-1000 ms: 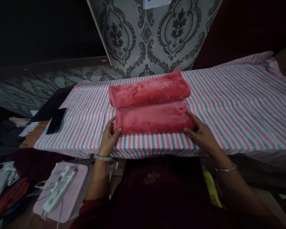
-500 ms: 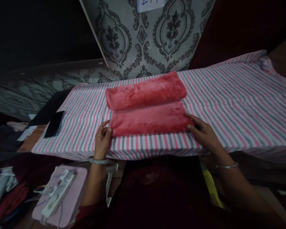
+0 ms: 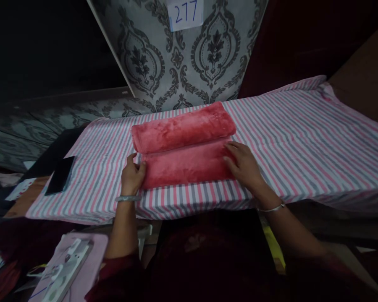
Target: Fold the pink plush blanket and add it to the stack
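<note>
A plush pinkish-red cloth (image 3: 189,163) lies folded on the striped sheet. Its far part forms a thick folded band (image 3: 184,128), and the near part lies flatter. At the near part's left end is my left hand (image 3: 132,175), thumb against the edge and index finger apart from it, just off the cloth. My right hand (image 3: 244,164) rests over the right end, its fingers and thumb spread on the plush surface. Neither hand visibly grips the cloth. Part of the right edge is hidden beneath my right hand.
A pink, grey and white striped sheet (image 3: 296,142) covers the table. A dark phone (image 3: 60,175) lies at its left end. Behind stands a patterned wall with a paper marked 277 (image 3: 185,14). Below left, a white power strip (image 3: 67,270) sits on a pink surface.
My right hand has moved inward onto the cloth from its right edge. My left hand stays by the left edge. The camera view has shifted, showing more of the wall.
</note>
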Available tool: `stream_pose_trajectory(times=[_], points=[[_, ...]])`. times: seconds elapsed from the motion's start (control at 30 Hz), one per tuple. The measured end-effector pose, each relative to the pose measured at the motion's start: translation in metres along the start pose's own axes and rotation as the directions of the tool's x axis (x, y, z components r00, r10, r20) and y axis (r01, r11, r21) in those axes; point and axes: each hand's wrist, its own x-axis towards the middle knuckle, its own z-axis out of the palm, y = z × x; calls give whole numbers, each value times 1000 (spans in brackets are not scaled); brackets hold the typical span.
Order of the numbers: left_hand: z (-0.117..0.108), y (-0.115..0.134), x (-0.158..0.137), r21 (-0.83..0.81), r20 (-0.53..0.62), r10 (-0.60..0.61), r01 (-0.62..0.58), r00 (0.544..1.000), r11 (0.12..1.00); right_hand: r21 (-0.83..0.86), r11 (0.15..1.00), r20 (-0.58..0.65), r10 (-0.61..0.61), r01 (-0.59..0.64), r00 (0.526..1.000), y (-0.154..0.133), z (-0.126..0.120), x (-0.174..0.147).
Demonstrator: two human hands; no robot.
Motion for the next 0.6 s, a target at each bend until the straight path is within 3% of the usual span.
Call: stream_pose_trajectory(times=[0.13,0.23,0.43,0.6], points=[[13,12,10,283,27,-43,34,999,958,-127,992,187,4,20,982,-9,25,11],[19,12,8,383,68,-100,66,993,921,-187,982,234,49,-4,971,-3,39,4],[13,10,5,394,110,-133,79,985,916,-233,972,200,32,16,979,2,43,-4],[11,-5,6,261,114,-78,45,990,964,-223,975,167,11,27,986,3,47,-3]])
